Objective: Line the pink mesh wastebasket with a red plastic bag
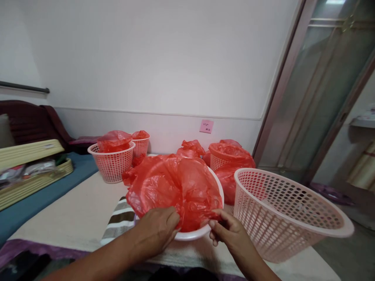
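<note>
A thin red plastic bag [164, 183] is spread over a white basin [195, 235] in front of me, covering most of its inside and hanging past its left rim. At the basin's near side my left hand [159, 228] is closed on the bag's near edge, its fingertips partly hidden. Further right, my right hand [224, 228] pinches a gathered corner of the same bag between thumb and fingers, just beyond the rim. A striped cloth [121, 218] lies partly under the basin on the left.
A large pink perforated basket [281, 218] stands close on the right. Smaller baskets with red bags are at the back left [113, 164] and back right [218, 158]. A pink note [206, 126] is on the wall. An open woven box [35, 171] sits far left.
</note>
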Demonstrator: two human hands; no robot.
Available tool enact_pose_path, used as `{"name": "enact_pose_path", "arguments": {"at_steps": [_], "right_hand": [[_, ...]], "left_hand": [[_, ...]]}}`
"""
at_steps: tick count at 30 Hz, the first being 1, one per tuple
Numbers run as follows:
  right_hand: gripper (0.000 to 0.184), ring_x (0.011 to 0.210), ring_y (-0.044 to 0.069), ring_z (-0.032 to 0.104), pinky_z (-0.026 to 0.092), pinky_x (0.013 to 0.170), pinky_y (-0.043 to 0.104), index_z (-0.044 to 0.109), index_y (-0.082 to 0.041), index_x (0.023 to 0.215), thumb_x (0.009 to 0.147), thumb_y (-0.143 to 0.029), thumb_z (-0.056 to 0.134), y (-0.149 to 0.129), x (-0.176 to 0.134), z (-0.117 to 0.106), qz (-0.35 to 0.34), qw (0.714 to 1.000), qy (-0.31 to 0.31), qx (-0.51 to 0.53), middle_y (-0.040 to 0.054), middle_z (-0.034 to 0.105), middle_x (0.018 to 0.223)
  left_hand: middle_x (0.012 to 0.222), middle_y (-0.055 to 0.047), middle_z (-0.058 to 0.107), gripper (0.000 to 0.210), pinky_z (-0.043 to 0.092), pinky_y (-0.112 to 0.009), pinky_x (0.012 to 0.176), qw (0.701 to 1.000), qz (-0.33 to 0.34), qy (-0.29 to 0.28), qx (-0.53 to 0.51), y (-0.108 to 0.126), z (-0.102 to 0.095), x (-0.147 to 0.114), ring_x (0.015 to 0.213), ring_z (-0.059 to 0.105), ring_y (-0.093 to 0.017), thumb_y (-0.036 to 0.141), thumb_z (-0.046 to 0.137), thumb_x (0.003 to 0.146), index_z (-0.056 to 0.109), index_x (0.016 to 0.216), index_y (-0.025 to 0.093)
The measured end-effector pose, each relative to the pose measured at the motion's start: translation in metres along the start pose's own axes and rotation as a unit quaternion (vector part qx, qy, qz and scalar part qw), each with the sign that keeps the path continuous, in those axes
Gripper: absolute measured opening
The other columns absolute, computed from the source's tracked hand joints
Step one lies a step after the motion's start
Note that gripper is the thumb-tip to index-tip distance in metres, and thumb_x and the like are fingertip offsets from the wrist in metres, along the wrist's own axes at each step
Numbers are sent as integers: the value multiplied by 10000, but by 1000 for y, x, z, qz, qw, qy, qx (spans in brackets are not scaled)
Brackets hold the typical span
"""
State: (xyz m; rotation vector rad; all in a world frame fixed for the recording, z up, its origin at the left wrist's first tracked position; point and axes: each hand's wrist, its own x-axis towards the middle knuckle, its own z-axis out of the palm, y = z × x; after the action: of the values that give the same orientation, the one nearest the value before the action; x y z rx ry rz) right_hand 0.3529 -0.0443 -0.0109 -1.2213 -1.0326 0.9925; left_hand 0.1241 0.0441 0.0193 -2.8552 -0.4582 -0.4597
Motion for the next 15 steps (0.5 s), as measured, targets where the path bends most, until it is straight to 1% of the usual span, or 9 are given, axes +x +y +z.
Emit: {"name": "enact_pose_path", "arguments": {"at_steps": [1,2,3,4,5,7,10,12,15], "right_hand": [[419,507,115,513,431,467,241,594,-170,879,672,-505,736,2,0,0,0,1000,-3,3,-28,563,588],[425,512,118,517,431,472,242,592,-170,896,675,-504,734,3,1,1,0,1000,-5,7,-28,565,583],[435,511,120,517,430,477,242,591,-171,922,677,-501,733,5,1,1,-3,1000,-5,10,-32,564,571],[444,514,122,520,429,484,243,589,-173,955,682,-493,730,6,1,0,-10,1000,-2,10,-35,564,564],[443,527,126,528,431,493,245,590,-174,984,694,-480,723,7,1,-1,-21,1000,0,5,-32,570,573],[397,573,134,554,440,514,249,599,-177,1007,736,-451,691,6,1,-3,-60,998,12,-21,-17,590,628],[280,637,144,578,468,542,261,622,-190,972,793,-405,628,2,1,-7,-111,990,41,-79,5,610,727],[218,649,139,574,480,551,265,635,-199,934,801,-369,602,2,2,-12,-124,984,57,-113,16,621,798],[154,685,153,592,487,550,271,644,-199,876,775,-289,569,8,9,-23,-104,983,63,-139,23,622,830]], "left_hand": [[803,-30,631,140,423,-291,557,1000,5,-5,-7,-2,3,-2,649,600,-181,324,436,931,483,899,196],[818,-24,642,225,432,-289,556,1000,12,-11,-13,-5,5,-5,654,612,-184,425,476,909,477,924,201],[835,-21,651,304,443,-291,557,999,20,-19,-17,-8,7,-8,665,625,-191,497,506,880,471,953,204],[846,-20,658,338,452,-296,553,999,28,-26,-17,-10,8,-11,673,634,-200,518,525,863,464,976,206],[854,-22,662,323,459,-302,544,999,38,-25,-12,-13,10,-14,676,641,-208,487,534,862,458,999,204],[855,-34,666,236,465,-308,513,998,58,-2,8,-17,13,-18,658,644,-214,327,515,874,446,1049,185],[863,-59,669,302,476,-302,503,995,77,50,28,-21,17,-21,646,642,-204,151,439,871,409,1171,136],[873,-50,665,365,478,-284,506,994,86,66,28,-23,18,-22,643,640,-182,105,385,902,382,1266,141],[897,-27,663,401,477,-266,500,989,114,87,27,-24,19,-22,630,635,-156,86,372,924,412,1307,198]]}}
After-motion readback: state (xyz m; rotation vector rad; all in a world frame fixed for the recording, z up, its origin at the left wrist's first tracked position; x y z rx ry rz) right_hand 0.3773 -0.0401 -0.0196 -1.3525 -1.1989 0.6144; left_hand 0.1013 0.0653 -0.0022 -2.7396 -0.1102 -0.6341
